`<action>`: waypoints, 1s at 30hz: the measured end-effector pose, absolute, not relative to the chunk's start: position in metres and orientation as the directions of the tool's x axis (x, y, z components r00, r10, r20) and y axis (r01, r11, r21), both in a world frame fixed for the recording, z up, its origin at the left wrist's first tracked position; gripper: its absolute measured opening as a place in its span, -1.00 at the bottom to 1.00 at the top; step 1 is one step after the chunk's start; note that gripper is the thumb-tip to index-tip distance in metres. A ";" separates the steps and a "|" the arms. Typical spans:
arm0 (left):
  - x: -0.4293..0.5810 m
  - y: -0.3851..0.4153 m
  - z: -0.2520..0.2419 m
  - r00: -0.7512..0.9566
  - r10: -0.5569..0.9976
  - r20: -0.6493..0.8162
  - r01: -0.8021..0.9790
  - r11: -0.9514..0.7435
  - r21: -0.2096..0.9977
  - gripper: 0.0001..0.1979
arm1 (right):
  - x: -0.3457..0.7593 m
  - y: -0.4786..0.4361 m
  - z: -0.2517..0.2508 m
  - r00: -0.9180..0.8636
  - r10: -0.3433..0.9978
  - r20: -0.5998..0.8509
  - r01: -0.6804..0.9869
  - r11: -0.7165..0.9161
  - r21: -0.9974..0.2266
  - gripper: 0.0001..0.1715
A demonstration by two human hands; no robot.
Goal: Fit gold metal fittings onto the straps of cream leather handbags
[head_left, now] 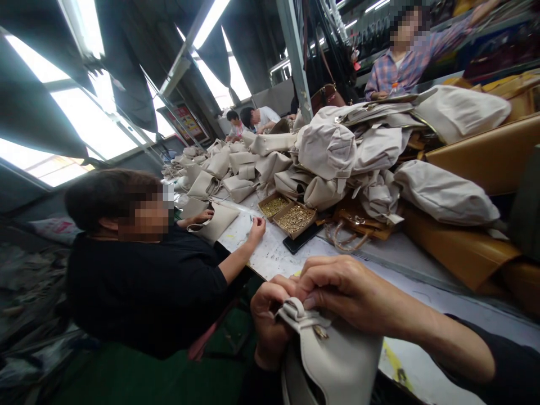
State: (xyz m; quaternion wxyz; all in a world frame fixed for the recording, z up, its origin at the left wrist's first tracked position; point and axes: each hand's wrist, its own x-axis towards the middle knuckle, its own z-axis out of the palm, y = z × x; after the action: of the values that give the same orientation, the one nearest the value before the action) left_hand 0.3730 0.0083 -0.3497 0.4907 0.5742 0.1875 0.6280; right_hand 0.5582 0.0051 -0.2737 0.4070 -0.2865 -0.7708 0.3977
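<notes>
A cream leather bag (pixel 333 360) rests against me at the table's near edge, its strap tab and small brass fitting at the top. My left hand (pixel 270 315) is closed around the bag's upper left side below the tab. My right hand (pixel 341 289) comes in from the right, fingers curled and pinched on the strap tab (pixel 295 308). Both hands touch each other over the tab.
A co-worker in a black shirt (pixel 143 281) sits to my left, handling a cream bag piece (pixel 215 222). Two trays of brass hardware (pixel 291 216) and a black phone (pixel 301 237) lie ahead. A heap of cream bags (pixel 337 152) and tan leather panels (pixel 468 247) fill the table. Other people work farther back.
</notes>
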 end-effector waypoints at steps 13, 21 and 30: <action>0.368 0.016 -0.341 0.178 0.792 0.584 -0.232 -0.542 0.807 -0.78 | 0.567 0.007 -0.275 -0.553 0.713 0.432 0.273 0.645 -0.714 -0.78; 0.369 0.020 -0.341 0.188 0.818 0.544 -0.213 -0.507 0.835 -0.85 | 0.564 0.011 -0.288 -0.515 0.760 0.397 0.317 0.599 -0.735 -0.75; 0.370 0.018 -0.339 0.252 0.794 0.553 -0.257 -0.496 0.829 -0.81 | 0.566 0.023 -0.285 -0.669 0.672 0.317 0.218 0.585 -0.781 -0.54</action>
State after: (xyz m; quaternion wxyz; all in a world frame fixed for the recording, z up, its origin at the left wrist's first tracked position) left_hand 0.3696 0.0182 -0.3392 0.4568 0.6461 0.2078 0.5750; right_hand 0.5656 0.0230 -0.2853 0.3074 -0.2663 -0.8355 0.3696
